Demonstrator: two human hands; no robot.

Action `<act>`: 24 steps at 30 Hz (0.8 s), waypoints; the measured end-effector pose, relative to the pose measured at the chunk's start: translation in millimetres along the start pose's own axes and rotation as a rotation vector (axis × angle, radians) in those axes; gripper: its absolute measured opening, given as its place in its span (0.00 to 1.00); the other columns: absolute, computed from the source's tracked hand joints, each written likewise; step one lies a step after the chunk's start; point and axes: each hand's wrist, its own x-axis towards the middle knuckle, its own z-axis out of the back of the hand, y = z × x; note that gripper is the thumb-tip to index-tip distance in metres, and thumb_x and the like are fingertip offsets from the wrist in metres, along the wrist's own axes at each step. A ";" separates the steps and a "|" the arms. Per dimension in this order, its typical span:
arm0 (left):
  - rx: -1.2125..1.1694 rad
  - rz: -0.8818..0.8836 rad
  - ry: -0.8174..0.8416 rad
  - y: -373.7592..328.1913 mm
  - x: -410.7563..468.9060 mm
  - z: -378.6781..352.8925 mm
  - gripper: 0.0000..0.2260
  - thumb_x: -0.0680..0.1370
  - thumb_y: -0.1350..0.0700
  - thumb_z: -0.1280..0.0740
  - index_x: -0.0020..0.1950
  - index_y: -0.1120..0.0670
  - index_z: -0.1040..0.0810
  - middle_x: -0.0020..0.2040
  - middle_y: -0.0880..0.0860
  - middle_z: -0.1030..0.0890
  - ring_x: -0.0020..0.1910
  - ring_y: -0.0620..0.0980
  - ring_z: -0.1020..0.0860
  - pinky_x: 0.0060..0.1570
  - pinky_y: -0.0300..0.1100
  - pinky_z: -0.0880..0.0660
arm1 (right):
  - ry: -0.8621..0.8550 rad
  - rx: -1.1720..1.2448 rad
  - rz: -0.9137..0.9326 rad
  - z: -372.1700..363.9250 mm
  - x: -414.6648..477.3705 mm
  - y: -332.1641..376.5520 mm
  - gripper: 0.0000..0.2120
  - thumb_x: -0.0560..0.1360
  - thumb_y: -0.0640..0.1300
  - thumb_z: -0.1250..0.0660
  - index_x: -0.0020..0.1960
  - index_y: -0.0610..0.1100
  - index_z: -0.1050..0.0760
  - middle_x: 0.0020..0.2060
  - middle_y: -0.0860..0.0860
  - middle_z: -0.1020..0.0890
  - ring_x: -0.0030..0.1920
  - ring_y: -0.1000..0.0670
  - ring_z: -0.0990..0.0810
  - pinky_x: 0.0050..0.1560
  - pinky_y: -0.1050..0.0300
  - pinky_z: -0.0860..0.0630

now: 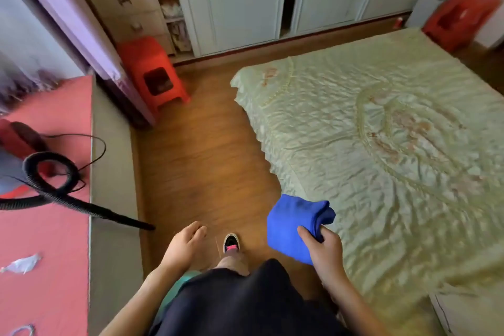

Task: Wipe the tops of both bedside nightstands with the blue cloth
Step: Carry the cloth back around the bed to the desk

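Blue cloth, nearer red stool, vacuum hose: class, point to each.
blue cloth [293, 222], head view, folded middle.
nearer red stool [148, 56], head view, seat top.
vacuum hose [49, 157], head view, coiled loop.

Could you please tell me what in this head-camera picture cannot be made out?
- Nightstands: none in view.
- Wardrobe lettering: too blurred to read.
- Vacuum cleaner: body cut by the left edge.
- Blue cloth: lower corner hidden behind the right hand.
- Left hand: palm faces away.

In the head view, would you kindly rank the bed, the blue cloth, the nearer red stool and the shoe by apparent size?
1. bed
2. and 3. blue cloth and nearer red stool: they look alike, and the cloth is closer, so unranked
4. shoe
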 end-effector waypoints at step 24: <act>-0.222 0.205 -0.190 -127.7 368.4 180.0 0.13 0.81 0.50 0.41 0.52 0.56 0.21 0.49 0.51 0.17 0.51 0.50 0.21 0.57 0.50 0.25 | 0.063 -0.206 0.049 -208.9 419.9 237.8 0.12 0.72 0.40 0.27 0.32 0.39 0.25 0.29 0.48 0.22 0.33 0.50 0.24 0.33 0.58 0.30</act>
